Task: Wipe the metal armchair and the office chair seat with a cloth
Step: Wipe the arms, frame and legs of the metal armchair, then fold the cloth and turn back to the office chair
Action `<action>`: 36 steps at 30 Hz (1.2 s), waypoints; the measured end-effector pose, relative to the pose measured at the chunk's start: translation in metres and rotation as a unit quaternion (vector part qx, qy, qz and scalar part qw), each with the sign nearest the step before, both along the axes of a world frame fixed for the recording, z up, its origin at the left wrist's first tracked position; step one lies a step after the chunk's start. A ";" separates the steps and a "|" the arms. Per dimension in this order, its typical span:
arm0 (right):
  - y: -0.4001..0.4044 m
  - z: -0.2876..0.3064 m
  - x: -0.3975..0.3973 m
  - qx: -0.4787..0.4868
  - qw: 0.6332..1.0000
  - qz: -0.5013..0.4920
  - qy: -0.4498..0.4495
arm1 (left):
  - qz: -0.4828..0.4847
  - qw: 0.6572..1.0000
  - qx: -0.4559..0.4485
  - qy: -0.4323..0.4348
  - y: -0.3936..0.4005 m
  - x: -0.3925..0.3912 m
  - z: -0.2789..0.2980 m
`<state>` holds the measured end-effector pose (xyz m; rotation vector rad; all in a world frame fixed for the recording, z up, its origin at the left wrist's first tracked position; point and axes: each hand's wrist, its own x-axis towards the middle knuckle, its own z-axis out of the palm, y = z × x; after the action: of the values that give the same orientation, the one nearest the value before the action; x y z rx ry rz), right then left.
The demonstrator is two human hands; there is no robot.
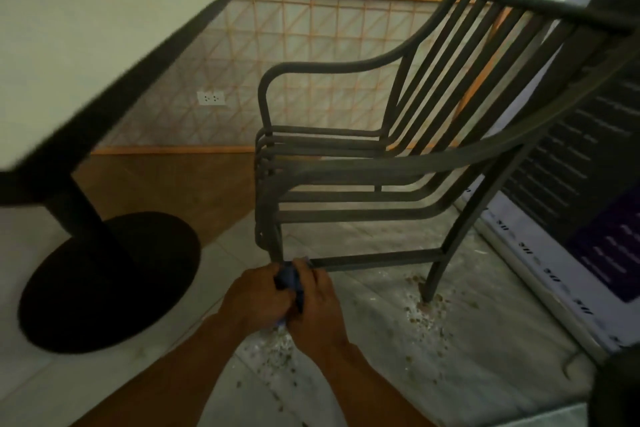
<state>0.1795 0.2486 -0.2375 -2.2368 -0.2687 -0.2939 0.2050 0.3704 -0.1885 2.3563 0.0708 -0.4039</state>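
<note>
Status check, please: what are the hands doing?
Left hand and right hand clamp blue cloth at dark metal armchair front leg. Nothing obstructing.

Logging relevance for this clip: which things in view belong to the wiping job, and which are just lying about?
In the job: metal armchair, blue cloth, left hand, right hand.
Lying about: pedestal table, wall socket, debris on the floor.

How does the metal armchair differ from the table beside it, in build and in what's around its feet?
The metal armchair is open slats and tubes on separate legs; the table has a solid pale top on one column with a round black base. Crumbly debris lies around the armchair's feet, none visibly around the table's base. Both hands hold a blue cloth at the armchair's front leg; the table is untouched. Both frames are dark.
</note>
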 end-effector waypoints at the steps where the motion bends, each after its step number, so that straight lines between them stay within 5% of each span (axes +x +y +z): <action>1: -0.004 0.011 -0.004 -0.017 1.000 0.012 0.018 | -0.007 1.000 -0.019 0.008 -0.002 -0.004 0.014; 8: -0.029 0.105 -0.007 -0.124 0.967 0.145 0.168 | -0.073 0.997 -0.011 0.017 -0.004 -0.028 0.098; 13: -0.044 0.197 0.002 -0.204 0.948 0.126 0.207 | -0.112 0.993 -0.036 -0.028 -0.007 -0.038 0.166; 18: -0.052 0.312 0.008 -0.283 0.914 0.146 0.253 | -0.216 0.971 0.028 -0.102 0.000 -0.042 0.250; 22: -0.059 0.390 -0.004 -0.172 0.910 0.154 0.344 | -0.284 0.954 0.015 -0.098 0.008 -0.037 0.324; 25: -0.074 0.440 -0.022 -0.055 0.940 0.095 0.324 | -0.315 0.947 -0.022 -0.056 0.014 -0.016 0.375; 31: -0.108 0.484 -0.072 0.177 0.945 -0.009 0.275 | -0.210 0.934 -0.252 0.139 -0.019 0.004 0.414; 33: -0.127 0.480 -0.089 0.276 0.921 -0.077 0.264 | -0.217 0.911 -0.302 0.177 -0.047 0.004 0.413; 36: -0.166 0.460 -0.123 0.482 0.820 -0.172 0.255 | -0.204 0.883 -0.347 0.240 -0.101 0.000 0.397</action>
<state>0.0570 0.0830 0.2224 -1.2475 0.4957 0.0160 0.2046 0.2697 0.2089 1.5073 -0.3001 -1.0265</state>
